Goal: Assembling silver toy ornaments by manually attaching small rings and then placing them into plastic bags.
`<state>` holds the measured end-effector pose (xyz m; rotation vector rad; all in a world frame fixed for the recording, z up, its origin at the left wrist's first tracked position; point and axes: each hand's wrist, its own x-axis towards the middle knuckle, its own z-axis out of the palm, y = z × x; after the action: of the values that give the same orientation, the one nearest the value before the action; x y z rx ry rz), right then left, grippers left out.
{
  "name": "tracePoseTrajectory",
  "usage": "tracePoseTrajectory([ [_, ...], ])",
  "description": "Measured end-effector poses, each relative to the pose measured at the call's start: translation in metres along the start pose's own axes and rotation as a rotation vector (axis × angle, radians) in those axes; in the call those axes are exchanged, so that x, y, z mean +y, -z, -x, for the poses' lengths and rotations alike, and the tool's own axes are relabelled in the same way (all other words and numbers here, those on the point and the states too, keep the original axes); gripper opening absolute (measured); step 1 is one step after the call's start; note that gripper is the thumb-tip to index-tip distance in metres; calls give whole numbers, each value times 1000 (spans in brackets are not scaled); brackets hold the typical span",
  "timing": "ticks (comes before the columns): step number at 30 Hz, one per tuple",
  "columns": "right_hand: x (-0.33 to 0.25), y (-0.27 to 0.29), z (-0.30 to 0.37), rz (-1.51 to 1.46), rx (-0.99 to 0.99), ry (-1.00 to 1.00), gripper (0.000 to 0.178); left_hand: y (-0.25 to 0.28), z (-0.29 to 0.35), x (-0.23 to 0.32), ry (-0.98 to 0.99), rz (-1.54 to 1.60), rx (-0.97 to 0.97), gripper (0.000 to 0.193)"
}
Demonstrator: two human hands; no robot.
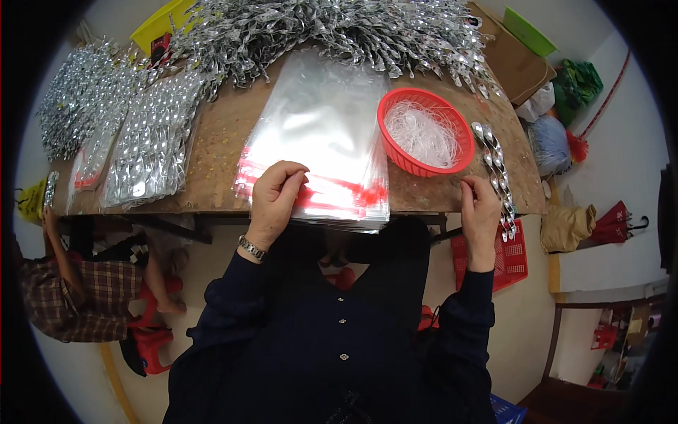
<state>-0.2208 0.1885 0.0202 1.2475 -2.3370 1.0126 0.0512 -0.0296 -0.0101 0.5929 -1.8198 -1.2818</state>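
My left hand (276,201) is closed in a pinch above the near left corner of a stack of clear plastic bags (311,106) with red-marked ends. What its fingers hold, if anything, is too small to make out. My right hand (480,212) is closed too, thumb against curled fingers, at the table's front edge. Nothing I can name shows in it. Right beside it, shiny silver twisted strips (496,169) lie on the table and hang over its edge. Between the hands and farther back stands a red plastic basket (462,157) of clear thread (422,134).
Silver twisted strips (282,32) are heaped along the back of the wooden table (219,148). Filled bags (152,141) lie at the left. A person in a checked shirt (78,300) sits at the far left. A red crate (510,258) stands below the right edge.
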Motion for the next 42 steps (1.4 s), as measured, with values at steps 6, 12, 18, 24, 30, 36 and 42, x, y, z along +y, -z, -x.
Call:
tracePoseTrajectory([
  [6,-21,-2,5,-94,-49,5,10,2,1,1,15,21,13,9],
  [12,-28,-9,10,-152,-44,0,9,1,1,0,-30,-8,13,9],
  [18,-39,-10,15,-198,-29,30,10,0,2,3,-88,-64,36,10],
  [24,-48,-10,25,-212,-64,50,10,2,6,5,-66,-56,24,11],
  [30,-48,-7,32,-207,-68,75,11,1,4,-2,-69,-35,14,11],
  [36,-55,-5,40,-225,-87,61,10,1,6,-4,-59,-21,33,11],
  [42,-57,-4,50,-246,-131,18,10,3,6,-7,-51,-23,4,12],
])
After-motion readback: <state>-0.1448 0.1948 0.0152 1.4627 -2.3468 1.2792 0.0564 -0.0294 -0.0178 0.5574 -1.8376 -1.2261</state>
